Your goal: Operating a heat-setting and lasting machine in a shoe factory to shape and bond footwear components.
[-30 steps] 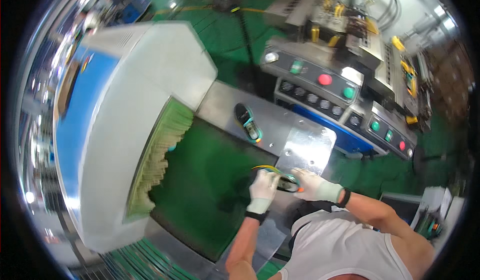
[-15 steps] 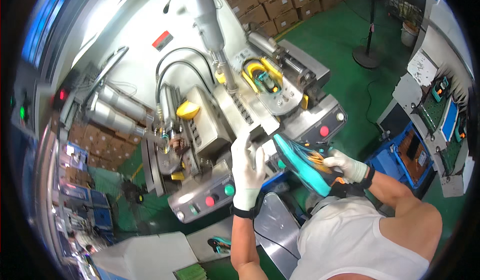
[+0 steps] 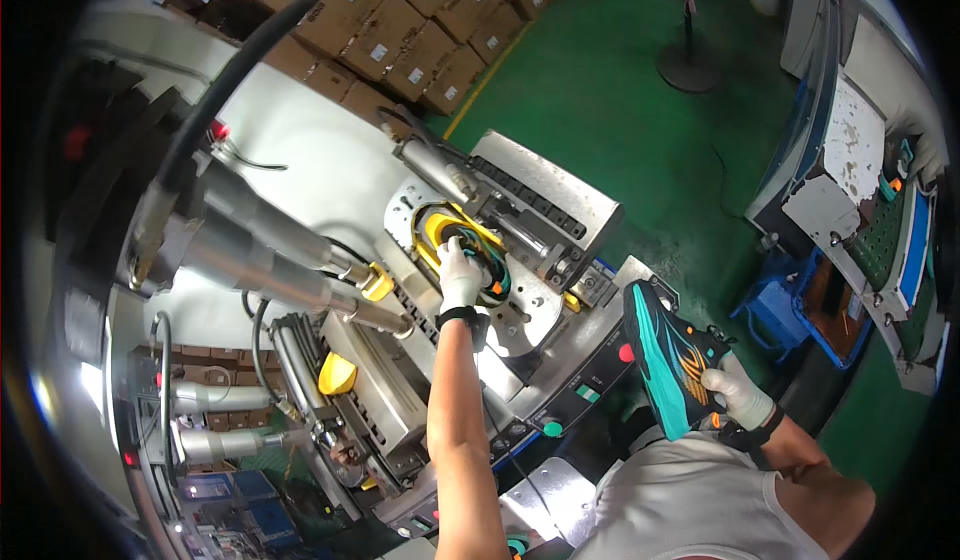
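Clamped running shoe (image 3: 660, 365) in right hand (image 3: 737, 392) near control panel's (image 3: 604, 371) right end; laid left hand (image 3: 460, 275) on second shoe (image 3: 495, 263) between yellow pads (image 3: 436, 226), could not tell whether gripping. Risked scuffing the upper by swinging into that edge.

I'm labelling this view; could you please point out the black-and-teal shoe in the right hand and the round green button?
Black-and-teal shoe (image 3: 678, 360), head view: side of its upper.
Round green button (image 3: 553, 429), head view: its top face.
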